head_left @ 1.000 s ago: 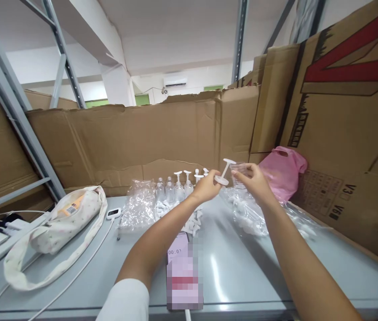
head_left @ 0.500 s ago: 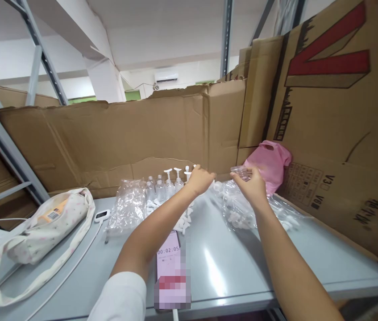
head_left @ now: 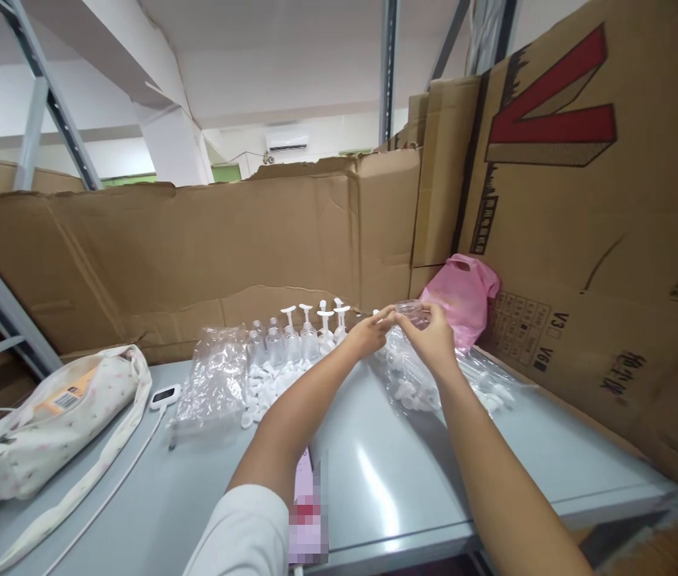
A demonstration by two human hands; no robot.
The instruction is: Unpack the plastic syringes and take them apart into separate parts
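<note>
Between the fingers of my right hand (head_left: 435,336) is a clear plastic bottle (head_left: 409,310), held above the plastic bag. My left hand (head_left: 371,334) reaches to its left side with the fingertips together; what they grip is too small to make out. To the left stand several clear bottles (head_left: 274,342), some with white pump tops (head_left: 306,309). White plastic parts (head_left: 270,382) lie heaped in front of them. Under my right hand lies a clear bag of bottles and white parts (head_left: 414,380).
A crumpled clear bag (head_left: 212,376), a white device with a cable (head_left: 166,395) and a floral cloth bag (head_left: 62,424) lie left. A phone (head_left: 308,520) is at the front. A pink bag (head_left: 462,296) rests against cardboard walls (head_left: 266,232).
My left hand has moved right, from beside the pump tops to the clear bottle in my right hand. The whole view has shifted slightly, and my left forearm now covers more of the phone.
</note>
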